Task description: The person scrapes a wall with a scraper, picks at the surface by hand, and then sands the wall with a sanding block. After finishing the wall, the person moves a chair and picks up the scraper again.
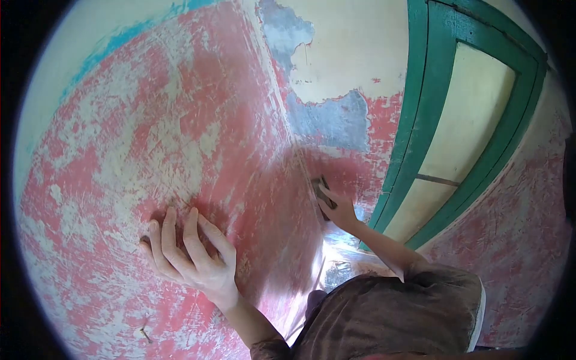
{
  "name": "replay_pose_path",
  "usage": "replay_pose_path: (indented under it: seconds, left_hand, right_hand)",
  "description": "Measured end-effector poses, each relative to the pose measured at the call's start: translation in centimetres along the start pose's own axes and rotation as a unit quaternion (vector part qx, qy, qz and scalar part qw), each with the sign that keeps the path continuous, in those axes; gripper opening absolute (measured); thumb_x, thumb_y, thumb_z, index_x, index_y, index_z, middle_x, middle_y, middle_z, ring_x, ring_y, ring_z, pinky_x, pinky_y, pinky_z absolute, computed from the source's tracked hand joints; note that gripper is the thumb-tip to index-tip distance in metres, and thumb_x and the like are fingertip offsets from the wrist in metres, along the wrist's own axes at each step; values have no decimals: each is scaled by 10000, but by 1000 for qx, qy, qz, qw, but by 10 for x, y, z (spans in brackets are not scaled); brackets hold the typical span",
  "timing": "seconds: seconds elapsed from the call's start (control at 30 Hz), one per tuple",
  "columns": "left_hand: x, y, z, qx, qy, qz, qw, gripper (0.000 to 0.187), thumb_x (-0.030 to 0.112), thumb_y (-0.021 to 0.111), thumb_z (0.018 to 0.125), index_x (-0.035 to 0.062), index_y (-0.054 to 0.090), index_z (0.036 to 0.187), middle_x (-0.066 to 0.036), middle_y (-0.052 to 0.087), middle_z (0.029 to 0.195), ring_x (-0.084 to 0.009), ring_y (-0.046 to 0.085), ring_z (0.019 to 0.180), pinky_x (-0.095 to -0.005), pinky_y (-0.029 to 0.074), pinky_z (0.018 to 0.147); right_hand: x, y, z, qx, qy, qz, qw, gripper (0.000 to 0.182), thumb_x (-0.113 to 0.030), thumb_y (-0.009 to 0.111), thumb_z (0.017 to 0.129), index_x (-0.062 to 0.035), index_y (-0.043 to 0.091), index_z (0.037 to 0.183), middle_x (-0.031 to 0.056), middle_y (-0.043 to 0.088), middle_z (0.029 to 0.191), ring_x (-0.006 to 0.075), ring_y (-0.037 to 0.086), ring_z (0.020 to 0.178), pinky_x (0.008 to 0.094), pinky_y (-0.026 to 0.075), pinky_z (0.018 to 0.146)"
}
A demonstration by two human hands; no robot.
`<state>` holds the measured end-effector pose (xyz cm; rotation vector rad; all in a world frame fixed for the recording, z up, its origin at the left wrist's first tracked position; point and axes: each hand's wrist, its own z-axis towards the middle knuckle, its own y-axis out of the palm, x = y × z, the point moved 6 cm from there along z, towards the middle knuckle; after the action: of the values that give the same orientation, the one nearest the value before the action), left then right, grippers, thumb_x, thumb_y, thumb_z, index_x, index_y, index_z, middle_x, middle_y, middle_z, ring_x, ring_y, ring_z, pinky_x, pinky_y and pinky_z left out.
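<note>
My left hand (pixel 195 255) is open, its fingers spread and bent, with the fingertips on the scuffed pink and white wall (pixel 138 150). Farther right, my right hand (pixel 339 209) is closed around a small dark sanding block (pixel 324 191). The block is at the inner corner where the pink wall meets the wall beside the door frame. Its lower part and the face against the wall are hidden by my fingers.
A green wooden frame (pixel 420 144) with pale panels stands right of the corner. Grey patches (pixel 336 120) show where paint has come off the cream wall (pixel 354 48). A nail (pixel 146 335) sticks out at lower left. Bright light falls on the cluttered area below my right hand.
</note>
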<state>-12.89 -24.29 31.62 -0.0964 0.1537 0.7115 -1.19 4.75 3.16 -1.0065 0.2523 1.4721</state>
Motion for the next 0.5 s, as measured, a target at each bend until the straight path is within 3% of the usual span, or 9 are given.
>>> replay_pose_path:
  seconds: [0.07,0.13,0.2,0.27,0.3,0.37,0.43,0.47,0.5]
  left_hand:
    - [1,-1,0,-5,2,-2,1000,130,124,735,898,138,767,1023,-81,695,1224,-299,565,1312,-526,368,1199]
    - [4,-5,2,13,21,-30,999,141,129,749,876,127,757,1017,-82,689,1205,-306,581,1268,-520,377,1186]
    - [9,-6,-7,16,20,-83,996,140,97,746,877,112,745,1016,-79,684,1196,-305,580,1240,-520,414,1141]
    - [26,5,-18,-9,14,-212,977,181,54,742,860,87,717,1037,-85,676,1178,-305,576,1200,-512,453,1083]
    - [42,12,-29,-46,17,-288,956,222,44,741,844,78,702,1060,-94,672,1169,-305,572,1189,-505,455,1070]
    - [77,35,-70,-207,-61,-444,870,381,57,754,835,70,660,1204,-132,643,1212,-342,566,1233,-500,432,1081]
    - [112,51,-116,-363,-85,-505,779,467,85,775,852,50,612,1287,-186,607,1245,-384,564,1229,-491,424,1100]
    - [123,53,-136,-369,-82,-507,774,467,85,775,852,50,612,1287,-186,607,1245,-384,564,1229,-491,424,1100]
    - [131,62,-166,-429,-145,-520,724,555,133,800,853,30,572,1349,-214,585,1310,-404,546,1272,-489,416,1119]
  right_hand:
    - [13,-3,-32,-60,123,52,989,514,-142,742,960,-63,614,1452,164,766,1158,154,715,859,285,572,766]
    - [44,7,-70,-58,207,191,958,536,-151,751,960,-61,603,1467,125,766,1108,125,691,837,282,561,728]
    - [47,9,-94,-72,375,385,840,546,-126,750,966,-57,591,1483,34,729,971,70,613,708,247,497,607]
    - [67,22,-122,-108,440,513,729,594,-122,719,977,-95,525,1538,69,736,1031,60,555,611,199,442,514]
    - [64,18,-116,-103,437,513,732,594,-122,719,977,-95,525,1538,69,736,1031,60,555,611,199,442,514]
    - [29,16,-126,-143,485,655,561,612,-137,659,1001,-116,451,1577,125,721,1178,68,562,595,163,416,458]
    - [19,10,-128,-163,473,676,541,612,-157,635,1007,-128,432,1584,146,705,1225,64,571,602,153,404,438]
    - [13,10,-130,-185,459,696,520,612,-177,611,1013,-139,412,1591,167,688,1272,60,581,608,144,391,418]
    - [7,7,-131,-205,434,734,480,539,-181,599,1007,-105,496,1531,173,689,1255,103,652,698,166,433,440]
